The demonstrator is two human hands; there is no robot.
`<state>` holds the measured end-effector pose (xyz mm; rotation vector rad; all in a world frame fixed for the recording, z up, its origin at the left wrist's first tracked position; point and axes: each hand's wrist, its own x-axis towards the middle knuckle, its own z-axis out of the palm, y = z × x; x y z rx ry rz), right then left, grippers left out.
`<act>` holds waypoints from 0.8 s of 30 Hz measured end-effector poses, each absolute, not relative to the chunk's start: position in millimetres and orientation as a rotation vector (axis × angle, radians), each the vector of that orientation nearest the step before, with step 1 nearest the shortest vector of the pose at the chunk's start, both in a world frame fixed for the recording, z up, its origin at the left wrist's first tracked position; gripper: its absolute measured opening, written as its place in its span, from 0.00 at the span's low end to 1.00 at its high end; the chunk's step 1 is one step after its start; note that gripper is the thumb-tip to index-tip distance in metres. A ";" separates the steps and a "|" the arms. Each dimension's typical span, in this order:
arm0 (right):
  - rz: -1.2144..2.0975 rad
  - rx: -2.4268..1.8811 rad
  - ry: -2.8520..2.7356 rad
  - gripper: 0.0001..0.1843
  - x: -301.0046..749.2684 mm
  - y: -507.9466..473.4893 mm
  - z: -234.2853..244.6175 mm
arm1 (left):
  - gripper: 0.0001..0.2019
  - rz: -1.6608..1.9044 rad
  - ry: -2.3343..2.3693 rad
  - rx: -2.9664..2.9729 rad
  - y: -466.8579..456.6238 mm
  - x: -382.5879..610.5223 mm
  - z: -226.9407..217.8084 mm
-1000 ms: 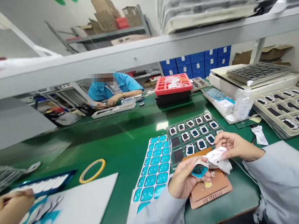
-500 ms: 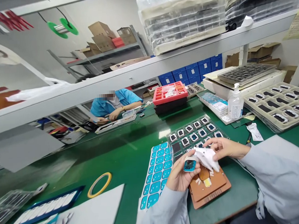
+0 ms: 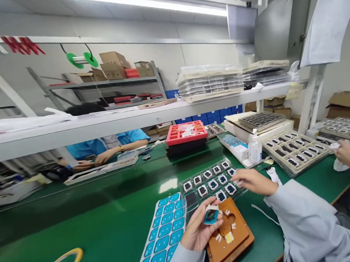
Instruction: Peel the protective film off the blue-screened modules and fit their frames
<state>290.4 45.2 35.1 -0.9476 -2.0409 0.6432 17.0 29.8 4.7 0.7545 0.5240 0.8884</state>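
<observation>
My left hand is closed around a small square watch case with a pale rim, blue edging and a dark centre. Just right of it, on the bench, lies a brown jig block with a round-lobed recess and small white and yellow pads. My right hand is over the right edge of a clear tray of similar watch cases, its fingers drawn together and slightly blurred. Whatever they pinch is too indistinct to name. A sheet of blue square stickers lies left of my left hand.
Beyond the tray stand a pump bottle and a beige parts tray. A red divided tray sits farther back. A shelf crosses above the bench. One co-worker sits opposite; another person's hand shows at far right. Yellow tape lies front left.
The crumpled white cloth in my right hand no longer shows there. That hand has moved away from my left hand to the tray's right edge. The camera view has levelled and turned right.
</observation>
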 end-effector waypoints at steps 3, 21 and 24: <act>0.558 -0.975 -2.391 0.20 289.6 33.6 52.5 | 0.16 0.879 0.508 0.738 30.4 19.2 4.3; -0.724 -1.900 -1.907 0.12 393.5 119.8 136.0 | 0.12 0.841 0.423 0.743 25.7 23.3 9.9; -0.744 -1.943 -1.951 0.12 392.7 119.2 134.3 | 0.12 0.831 0.413 0.736 25.2 23.2 10.5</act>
